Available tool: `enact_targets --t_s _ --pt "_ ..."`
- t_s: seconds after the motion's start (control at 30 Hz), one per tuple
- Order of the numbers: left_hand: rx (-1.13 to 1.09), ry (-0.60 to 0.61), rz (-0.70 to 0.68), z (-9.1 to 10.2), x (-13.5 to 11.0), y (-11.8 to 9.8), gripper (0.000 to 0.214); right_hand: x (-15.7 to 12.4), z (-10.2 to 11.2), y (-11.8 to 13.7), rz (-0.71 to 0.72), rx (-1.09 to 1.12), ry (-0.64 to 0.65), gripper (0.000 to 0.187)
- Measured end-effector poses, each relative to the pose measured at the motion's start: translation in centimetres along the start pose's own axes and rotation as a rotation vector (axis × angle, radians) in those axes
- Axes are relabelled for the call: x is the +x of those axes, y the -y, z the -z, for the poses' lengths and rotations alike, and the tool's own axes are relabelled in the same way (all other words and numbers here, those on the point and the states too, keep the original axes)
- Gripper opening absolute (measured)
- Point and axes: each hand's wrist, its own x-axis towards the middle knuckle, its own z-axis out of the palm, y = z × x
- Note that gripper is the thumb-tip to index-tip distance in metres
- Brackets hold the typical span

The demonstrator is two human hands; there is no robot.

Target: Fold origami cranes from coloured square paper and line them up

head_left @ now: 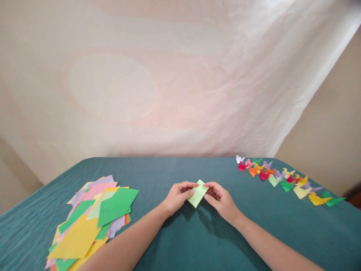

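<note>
A small pale green piece of folded paper (198,194) is held up between my two hands, a corner pointing toward me. My left hand (179,196) pinches its left side, with the thumb on the near face and the fingers along the upper edge. On the other side, my right hand (221,200) has its fingertips closed on the right corner. The paper's shadow falls on the teal cloth below it. Its back and the inner folds are hidden.
To the left lies a loose pile of coloured paper sheets (79,235). Several folded paper birds (301,192) stand in rows at the right. A teal cloth (158,169) covers the table, and a pale fabric sheet (183,94) hangs behind it.
</note>
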Motion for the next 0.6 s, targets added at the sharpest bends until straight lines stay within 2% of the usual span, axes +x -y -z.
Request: enact_targets --t_s 0.23,0.6 --pt "0.009 0.043 -0.037 0.20 0.01 0.24 0.034 0.00 -0.01 0.06 0.008 -0.003 0.011 0.021" --pt "0.000 0.093 -0.095 0.27 0.17 0.65 0.035 0.06 -0.11 0.35 0.100 -0.033 0.005 0.014"
